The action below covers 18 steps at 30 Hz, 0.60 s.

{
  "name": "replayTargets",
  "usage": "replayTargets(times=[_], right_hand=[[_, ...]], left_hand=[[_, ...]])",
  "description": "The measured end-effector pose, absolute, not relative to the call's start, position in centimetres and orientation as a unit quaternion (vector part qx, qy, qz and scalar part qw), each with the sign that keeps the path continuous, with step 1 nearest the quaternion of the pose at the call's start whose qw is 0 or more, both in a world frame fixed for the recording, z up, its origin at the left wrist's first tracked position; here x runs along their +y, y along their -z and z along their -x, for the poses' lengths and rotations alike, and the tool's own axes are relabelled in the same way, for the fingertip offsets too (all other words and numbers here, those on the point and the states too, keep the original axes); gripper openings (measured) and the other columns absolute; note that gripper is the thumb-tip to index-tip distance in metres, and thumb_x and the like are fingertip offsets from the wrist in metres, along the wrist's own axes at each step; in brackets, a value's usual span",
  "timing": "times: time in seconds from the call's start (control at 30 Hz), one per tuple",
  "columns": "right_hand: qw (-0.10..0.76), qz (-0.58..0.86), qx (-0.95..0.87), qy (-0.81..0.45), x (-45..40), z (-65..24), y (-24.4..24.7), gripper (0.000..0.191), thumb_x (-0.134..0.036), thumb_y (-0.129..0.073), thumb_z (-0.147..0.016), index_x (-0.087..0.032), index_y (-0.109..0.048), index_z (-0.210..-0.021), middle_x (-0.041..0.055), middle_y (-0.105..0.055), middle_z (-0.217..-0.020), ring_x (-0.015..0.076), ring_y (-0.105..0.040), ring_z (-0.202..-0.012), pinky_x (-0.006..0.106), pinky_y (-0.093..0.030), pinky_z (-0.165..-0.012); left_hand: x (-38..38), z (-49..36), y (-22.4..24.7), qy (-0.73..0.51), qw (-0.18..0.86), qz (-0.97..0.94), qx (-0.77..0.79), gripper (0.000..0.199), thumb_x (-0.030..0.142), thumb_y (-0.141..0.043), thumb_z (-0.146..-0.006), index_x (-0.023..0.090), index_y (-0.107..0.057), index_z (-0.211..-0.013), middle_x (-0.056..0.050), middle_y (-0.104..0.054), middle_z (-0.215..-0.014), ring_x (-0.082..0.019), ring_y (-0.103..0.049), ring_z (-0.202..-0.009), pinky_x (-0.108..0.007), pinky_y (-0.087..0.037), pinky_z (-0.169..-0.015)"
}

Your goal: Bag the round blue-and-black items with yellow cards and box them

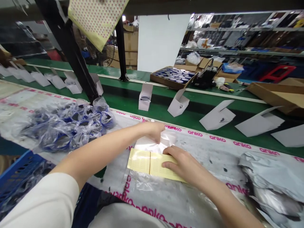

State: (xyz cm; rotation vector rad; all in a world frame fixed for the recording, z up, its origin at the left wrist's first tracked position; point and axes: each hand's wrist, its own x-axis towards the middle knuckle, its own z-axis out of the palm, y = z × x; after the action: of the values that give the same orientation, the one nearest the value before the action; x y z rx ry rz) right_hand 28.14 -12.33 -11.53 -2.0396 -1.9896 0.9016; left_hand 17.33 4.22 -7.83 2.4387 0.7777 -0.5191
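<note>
Just now, the left hand [152, 131] has its fingers curled down onto crumpled clear plastic [152, 145], though the hand hides how firmly they grip. The right hand [182, 164] presses open and flat, fingers gripping nothing, on a yellow card [142, 162] lying on the table [204, 152]. Whether the card sits inside the plastic is hard to tell.
</note>
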Motion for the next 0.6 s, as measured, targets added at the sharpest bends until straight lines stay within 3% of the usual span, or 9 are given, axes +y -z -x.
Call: replayTargets(times=[0.1, 0.23, 0.43, 0.6], right_hand=[[0.037, 0.691, -0.678, -0.248, -12.7, -27.8, 11.5, 0.024, -0.029, -0.055, -0.097, -0.017, -0.061, -0.118, 0.0124, -0.064, -0.115, 0.0291, -0.061, -0.104, 0.044, -0.047, -0.089], [-0.004, 0.677, -0.713, -0.183, -12.8, -27.3, 10.7, 0.023, -0.025, -0.063, -0.094, -0.017, -0.063, -0.116, 0.0137, -0.063, -0.120, 0.0339, -0.058, -0.114, 0.049, -0.046, -0.094], [-0.037, 0.674, -0.705, -0.218, -11.1, -26.1, 10.2, 0.036, -0.026, -0.076, -0.085, -0.013, -0.064, -0.117, 0.0142, -0.065, -0.117, 0.0332, -0.060, -0.110, 0.046, -0.050, -0.090], [-0.026, 0.704, -0.675, -0.219, -11.3, -26.6, 10.2, 0.045, -0.022, -0.076, -0.082, -0.018, -0.063, -0.125, 0.0126, -0.066, -0.118, 0.0340, -0.061, -0.113, 0.049, -0.052, -0.094]], left_hand=[[4.2, -15.4, 7.8, 0.126, 0.235, -0.907, 0.325, 0.076, 0.032, -0.083, -0.073, 0.018, -0.050, -0.141, -0.015, -0.056, -0.144, -0.036, -0.055, -0.127, -0.045, -0.048, -0.103], [4.7, -12.3, 9.6, -0.055, 0.240, -0.908, 0.340, 0.045, 0.028, -0.061, -0.092, 0.018, -0.055, -0.135, -0.013, -0.062, -0.132, -0.028, -0.059, -0.121, -0.041, -0.047, -0.104], [5.0, -10.4, 14.3, -0.126, 0.313, -0.890, 0.307, 0.027, 0.028, -0.072, -0.085, 0.021, -0.070, -0.111, -0.007, -0.066, -0.117, -0.024, -0.060, -0.115, -0.039, -0.044, -0.106], [5.2, -10.1, 15.7, -0.205, 0.339, -0.869, 0.295, 0.023, 0.031, -0.069, -0.090, 0.020, -0.070, -0.110, -0.006, -0.067, -0.113, -0.023, -0.059, -0.115, -0.038, -0.041, -0.107]])
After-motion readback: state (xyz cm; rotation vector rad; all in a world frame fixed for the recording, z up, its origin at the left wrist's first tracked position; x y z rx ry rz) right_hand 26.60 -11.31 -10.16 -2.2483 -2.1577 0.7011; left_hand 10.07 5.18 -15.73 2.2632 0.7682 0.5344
